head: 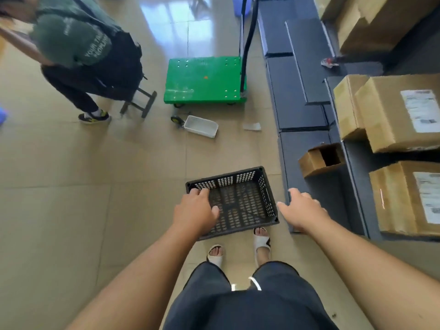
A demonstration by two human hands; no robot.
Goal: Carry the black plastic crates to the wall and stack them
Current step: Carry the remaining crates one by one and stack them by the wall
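The black perforated plastic crate lies lengthwise between both hands: left hand grips its left rim, right hand open just beside its right wall.

One black plastic crate, rectangular, perforated walls and slotted base, open side up, nothing inside. Sits level over tan tile floor, w/ near edge just ahead of the wearer's sandalled feet, long axis roughly left-right, slightly skewed. Can't tell if it's resting on floor or lifted off it.
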